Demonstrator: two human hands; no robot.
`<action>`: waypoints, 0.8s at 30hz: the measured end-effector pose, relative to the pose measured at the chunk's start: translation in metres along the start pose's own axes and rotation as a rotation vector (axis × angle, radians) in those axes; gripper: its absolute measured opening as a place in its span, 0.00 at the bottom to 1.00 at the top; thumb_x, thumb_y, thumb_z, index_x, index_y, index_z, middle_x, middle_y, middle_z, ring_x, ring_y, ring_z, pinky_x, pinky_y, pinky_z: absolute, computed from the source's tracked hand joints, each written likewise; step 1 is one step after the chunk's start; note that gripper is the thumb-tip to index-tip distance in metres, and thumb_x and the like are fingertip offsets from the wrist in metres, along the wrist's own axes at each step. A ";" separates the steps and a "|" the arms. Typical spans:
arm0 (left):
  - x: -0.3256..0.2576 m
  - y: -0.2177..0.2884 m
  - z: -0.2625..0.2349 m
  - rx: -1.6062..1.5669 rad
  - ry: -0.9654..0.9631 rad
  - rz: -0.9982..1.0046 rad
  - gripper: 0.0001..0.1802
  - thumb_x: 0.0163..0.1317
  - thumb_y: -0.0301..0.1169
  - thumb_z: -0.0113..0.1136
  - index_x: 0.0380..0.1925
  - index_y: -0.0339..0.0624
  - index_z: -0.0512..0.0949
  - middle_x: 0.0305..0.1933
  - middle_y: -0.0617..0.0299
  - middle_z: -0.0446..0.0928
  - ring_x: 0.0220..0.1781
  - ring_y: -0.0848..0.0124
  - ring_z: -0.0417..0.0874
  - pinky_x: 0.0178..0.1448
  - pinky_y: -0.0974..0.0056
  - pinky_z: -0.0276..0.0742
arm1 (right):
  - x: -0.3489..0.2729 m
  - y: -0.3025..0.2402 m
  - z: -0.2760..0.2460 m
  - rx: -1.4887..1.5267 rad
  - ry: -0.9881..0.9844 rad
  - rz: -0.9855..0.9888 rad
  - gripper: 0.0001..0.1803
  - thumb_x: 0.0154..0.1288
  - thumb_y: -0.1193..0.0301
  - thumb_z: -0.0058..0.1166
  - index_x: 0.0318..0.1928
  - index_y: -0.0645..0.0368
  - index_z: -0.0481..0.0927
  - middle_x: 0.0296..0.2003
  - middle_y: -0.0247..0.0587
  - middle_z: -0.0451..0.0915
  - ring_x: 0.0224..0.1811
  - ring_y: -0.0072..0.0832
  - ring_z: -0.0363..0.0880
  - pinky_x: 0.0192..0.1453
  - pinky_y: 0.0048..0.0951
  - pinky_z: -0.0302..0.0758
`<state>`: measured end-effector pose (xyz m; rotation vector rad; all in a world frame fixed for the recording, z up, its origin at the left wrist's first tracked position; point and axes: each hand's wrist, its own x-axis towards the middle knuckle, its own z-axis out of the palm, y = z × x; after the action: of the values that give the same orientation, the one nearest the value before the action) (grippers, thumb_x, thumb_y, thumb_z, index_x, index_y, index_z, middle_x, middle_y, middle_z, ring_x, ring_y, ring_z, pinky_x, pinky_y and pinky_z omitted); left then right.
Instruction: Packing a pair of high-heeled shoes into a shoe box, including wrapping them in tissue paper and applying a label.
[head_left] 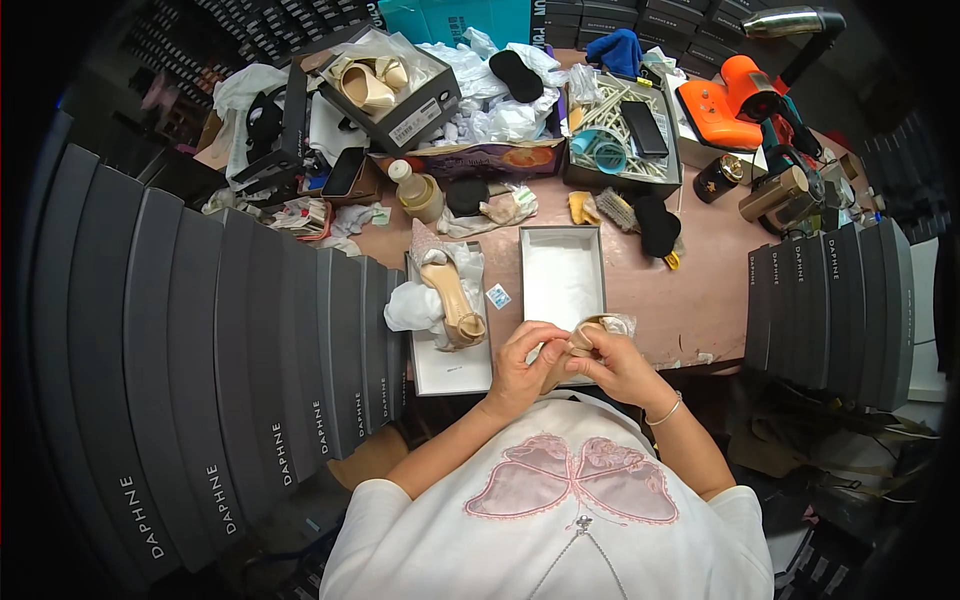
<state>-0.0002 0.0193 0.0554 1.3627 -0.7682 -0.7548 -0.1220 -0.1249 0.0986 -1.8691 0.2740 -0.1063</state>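
Close to my body, both hands are on a beige shoe (588, 338) with some clear wrapping at its far end. My right hand (618, 368) wraps round it, thumb and fingers closed. My left hand (524, 362) pinches at the shoe's near left side; the exact part between its fingertips is too small to make out. Left of my hands, a second shoe (445, 290), beige with a pale pointed toe and an ankle strap, lies on white tissue paper (412, 307) over a white shoebox tray (450, 372). Just beyond my hands lies a white-lined grey box (563, 270).
Tall rows of dark shoeboxes (240, 350) line the left, with more boxes (835, 300) at right. Behind stand a bottle (415, 192), an open shoebox with beige shoes (405, 125), a box of white sticks (625, 185) and an orange device (715, 112). A small packet (498, 295) lies between the trays.
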 end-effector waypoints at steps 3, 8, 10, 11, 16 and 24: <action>-0.003 -0.009 -0.004 -0.429 0.089 -0.153 0.11 0.71 0.31 0.52 0.48 0.36 0.75 0.42 0.63 0.76 0.44 0.75 0.77 0.53 0.69 0.73 | 0.006 -0.011 -0.006 -0.003 -0.004 0.017 0.14 0.63 0.67 0.60 0.34 0.64 0.70 0.26 0.42 0.69 0.28 0.30 0.65 0.35 0.31 0.67; -0.004 -0.029 0.005 -0.616 0.163 -0.320 0.14 0.69 0.31 0.55 0.51 0.37 0.74 0.44 0.62 0.77 0.46 0.74 0.78 0.55 0.68 0.73 | 0.014 -0.023 -0.019 -0.090 -0.215 -0.037 0.13 0.62 0.68 0.60 0.36 0.63 0.72 0.30 0.46 0.73 0.32 0.39 0.72 0.39 0.32 0.70; -0.010 -0.042 0.006 -0.395 0.178 -0.332 0.14 0.69 0.31 0.55 0.51 0.37 0.75 0.46 0.61 0.77 0.47 0.74 0.78 0.56 0.69 0.72 | 0.018 -0.015 -0.016 -0.156 -0.274 -0.143 0.12 0.61 0.68 0.60 0.36 0.63 0.72 0.31 0.47 0.75 0.33 0.43 0.73 0.40 0.33 0.71; -0.012 -0.052 -0.009 -0.247 0.257 -0.288 0.13 0.68 0.30 0.56 0.50 0.37 0.76 0.47 0.60 0.77 0.48 0.73 0.77 0.57 0.68 0.71 | 0.021 -0.011 -0.014 -0.188 -0.302 -0.196 0.12 0.61 0.68 0.60 0.36 0.63 0.73 0.32 0.48 0.75 0.33 0.45 0.73 0.40 0.34 0.71; -0.001 -0.059 -0.109 0.524 0.287 -0.119 0.15 0.62 0.26 0.54 0.48 0.37 0.78 0.50 0.50 0.76 0.53 0.58 0.76 0.60 0.60 0.70 | 0.026 0.080 -0.001 -0.088 -0.392 0.260 0.13 0.57 0.67 0.62 0.36 0.62 0.75 0.29 0.46 0.77 0.37 0.44 0.76 0.46 0.38 0.71; 0.021 -0.136 -0.161 0.747 0.316 -0.369 0.28 0.62 0.40 0.58 0.55 0.29 0.70 0.54 0.40 0.74 0.56 0.48 0.76 0.59 0.54 0.71 | -0.012 0.097 0.005 -0.214 -0.137 0.276 0.39 0.56 0.61 0.65 0.63 0.63 0.63 0.66 0.62 0.58 0.68 0.55 0.59 0.71 0.42 0.59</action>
<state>0.1418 0.0819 -0.0884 2.2818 -0.5643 -0.5190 -0.1455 -0.1453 0.0060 -2.0195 0.4594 0.2468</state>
